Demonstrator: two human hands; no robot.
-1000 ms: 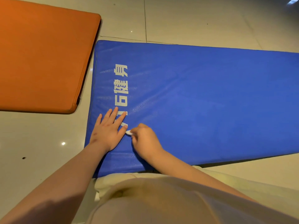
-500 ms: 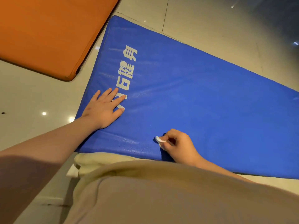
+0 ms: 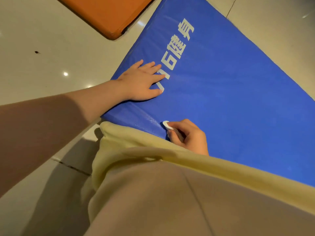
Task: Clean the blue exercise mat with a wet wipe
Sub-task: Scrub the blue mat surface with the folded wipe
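The left hand (image 3: 141, 80) lies flat on the blue exercise mat (image 3: 230, 82) near its end edge, fingers straight and spread a little, palm down and holding nothing; its fingertips reach the lower strokes of the white lettering (image 3: 177, 48) printed on the mat. Nearer the body and to the right of that hand, the right hand (image 3: 187, 135) is curled, pinching a small folded wet wipe (image 3: 166, 124) between thumb and fingers. The wipe sticks out past the fingertips and touches the mat close to its near edge. The two hands are apart, with bare blue mat between them. Beyond the left hand, a corner of an orange mat (image 3: 109, 12) sits on the pale tiled floor (image 3: 51, 48), separate from the blue one. Below the right hand, the person's beige clothing (image 3: 170, 193) covers the mat's near edge.
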